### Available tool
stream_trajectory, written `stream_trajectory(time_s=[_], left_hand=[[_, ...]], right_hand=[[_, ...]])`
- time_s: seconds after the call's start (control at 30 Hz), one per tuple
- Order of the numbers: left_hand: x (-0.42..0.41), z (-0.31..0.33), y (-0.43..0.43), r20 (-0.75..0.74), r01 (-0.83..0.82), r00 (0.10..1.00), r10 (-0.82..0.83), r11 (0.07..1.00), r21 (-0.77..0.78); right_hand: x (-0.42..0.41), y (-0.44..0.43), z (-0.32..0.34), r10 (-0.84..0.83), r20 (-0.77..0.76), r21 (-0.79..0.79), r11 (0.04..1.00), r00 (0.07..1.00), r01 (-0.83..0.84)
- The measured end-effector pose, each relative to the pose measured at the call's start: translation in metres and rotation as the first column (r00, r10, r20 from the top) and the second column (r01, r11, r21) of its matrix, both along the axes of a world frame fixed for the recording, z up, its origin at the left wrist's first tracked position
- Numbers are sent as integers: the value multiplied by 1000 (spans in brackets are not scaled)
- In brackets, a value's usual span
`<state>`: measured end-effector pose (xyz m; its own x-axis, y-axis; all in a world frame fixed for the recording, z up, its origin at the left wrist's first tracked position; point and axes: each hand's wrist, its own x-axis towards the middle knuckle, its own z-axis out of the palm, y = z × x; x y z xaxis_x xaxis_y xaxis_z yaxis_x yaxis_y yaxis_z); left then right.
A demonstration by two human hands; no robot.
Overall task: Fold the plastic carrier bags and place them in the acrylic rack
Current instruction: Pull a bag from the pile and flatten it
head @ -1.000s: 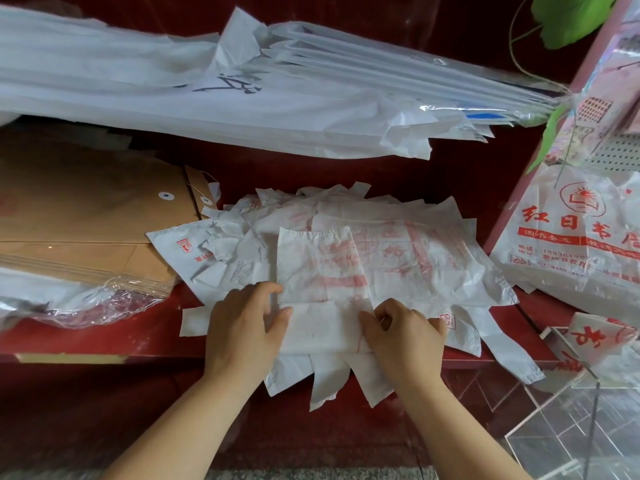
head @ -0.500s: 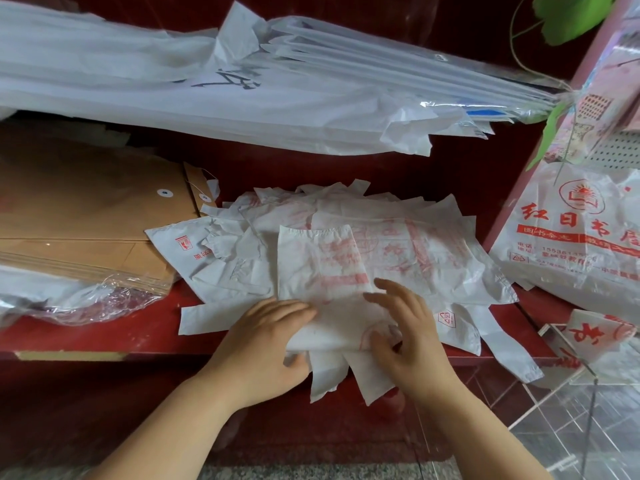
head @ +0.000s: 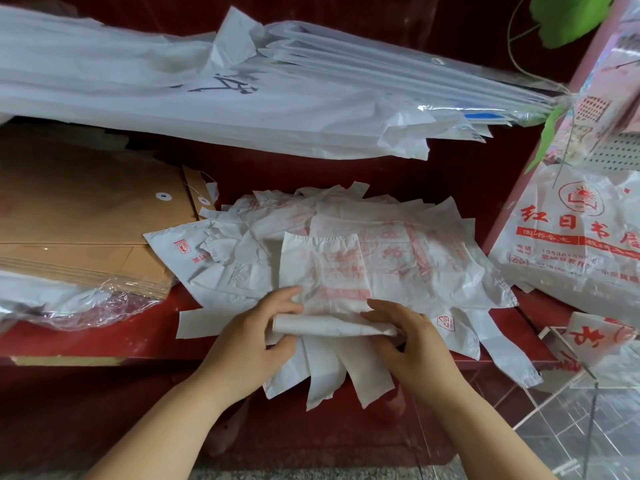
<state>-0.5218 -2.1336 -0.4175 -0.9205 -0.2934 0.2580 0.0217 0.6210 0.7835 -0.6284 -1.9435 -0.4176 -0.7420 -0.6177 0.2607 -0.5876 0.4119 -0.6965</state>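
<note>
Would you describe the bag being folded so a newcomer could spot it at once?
On the red shelf lies a pile of white, red-printed carrier bags. The folded bag lies on top, gripped by the left hand and right hand. Alone among flat neighbours, it is a narrow strip, its near end rolled over.

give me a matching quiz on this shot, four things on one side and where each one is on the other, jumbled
Things
1. top carrier bag
2. brown envelopes
3. acrylic rack
4. green leaf

Places
a. upper right corner of the view
b. on the pile in the middle, gripped by the left hand and right hand
c. lower right, off the end of the red shelf
d. stacked at the left on the red shelf

Pairs: 1-b, 2-d, 3-c, 4-a
</note>
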Motion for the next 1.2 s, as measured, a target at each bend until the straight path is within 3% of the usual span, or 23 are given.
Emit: stream_trajectory(time_s=[0.1,0.23,0.4,0.67,0.73,0.8,0.87,0.93,1.0,1.1,1.2], left_hand=[[-2,4,3,-66,-125,988,137,980,155],[-8,8,9,-111,-260,950,293,935,242],[-15,6,11,-66,-380,910,410,887,262],[-13,9,18,-82,-392,910,406,909,142],[-10,9,15,-27,-380,924,383,923,63],[-8,6,10,-76,-354,935,347,926,-127],[-7,5,4,-215,-297,949,230,884,-362],[-6,2,-1,-186,-151,980,63,848,-509],[-6,-2,-3,-68,1,996,-50,818,-575],[-6,-1,-1,15,58,998,-63,775,-629],[-5,-2,-1,25,79,996,-80,800,-595]], right_hand=[[3,-2,6,-56,136,-125,989,989,73],[1,-14,8,-155,200,-210,958,968,197],[-1,-32,0,-288,158,-123,943,945,308],[-1,-32,3,-367,28,44,930,930,366],[0,-33,5,-360,-16,77,930,933,361],[1,-33,6,-356,-80,97,927,931,362],[2,-32,5,-362,-130,101,921,923,376],[4,-30,5,-361,-172,94,920,917,380],[4,-28,4,-367,-180,31,925,913,378],[3,-23,1,-368,-127,-92,929,921,358],[2,-14,-2,-134,-248,-101,989,960,112]])
